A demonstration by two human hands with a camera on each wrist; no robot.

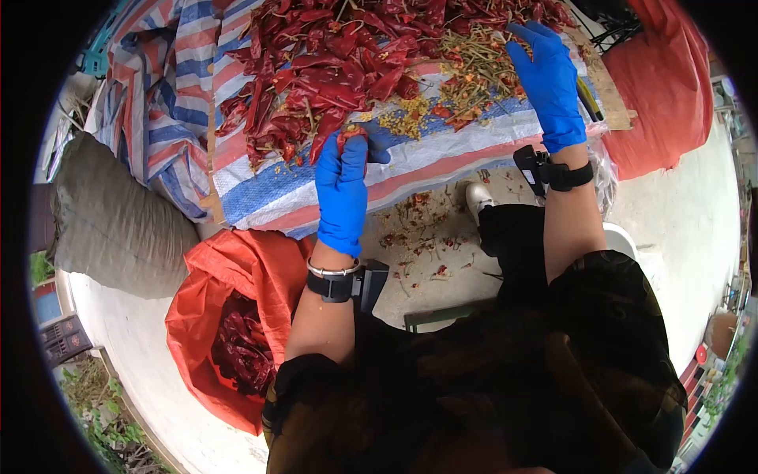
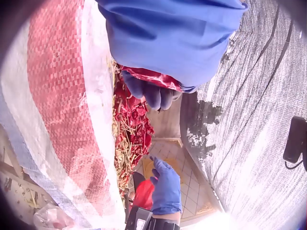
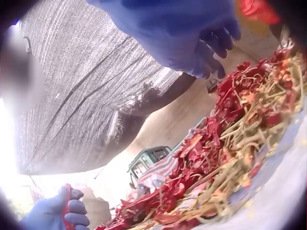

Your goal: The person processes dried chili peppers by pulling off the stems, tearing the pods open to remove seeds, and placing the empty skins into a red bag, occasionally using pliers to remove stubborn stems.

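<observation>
My left hand [image 1: 341, 193], in a blue glove, grips a dried red chili pepper [image 2: 153, 76] at the near edge of a heap of dried chilies [image 1: 339, 67]. In the right wrist view, the curled fingers of that hand show with the red chili between them. My right hand [image 1: 550, 91], also gloved in blue, is raised over the right side of the striped sheet [image 1: 276, 189], its fingers loosely extended and holding nothing. Close to it lies a pile of pale stems [image 1: 482, 67]. Yellow seeds [image 1: 407, 118] are scattered between the hands.
An open red sack [image 1: 237, 261] with dried chilies inside stands at my left, beside a full grey-green sack [image 1: 118, 217]. Another red sack [image 1: 663, 95] is at the right. A black-and-yellow tool [image 1: 588, 99] lies by my right hand. Stems and bits litter the floor [image 1: 422, 237].
</observation>
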